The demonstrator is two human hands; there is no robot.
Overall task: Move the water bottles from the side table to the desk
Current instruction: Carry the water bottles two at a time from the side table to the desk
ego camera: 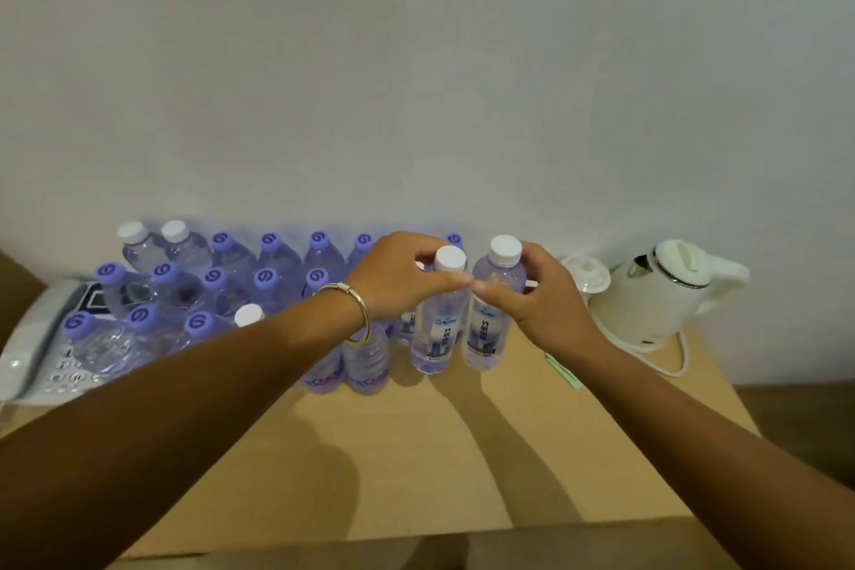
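From the head camera, we are gripping two white-capped bottles standing side by side near the middle of the table point(416, 454): our left hand point(398, 278) is curling round one bottle point(437, 329), our right hand point(532, 296) round the other bottle point(486, 329). Many purple-capped bottles point(217, 292) are crowding the back left edge; which surface this is, we cannot tell.

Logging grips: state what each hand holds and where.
Left hand grips the left white-capped bottle below its cap; right hand grips the right white-capped bottle likewise.
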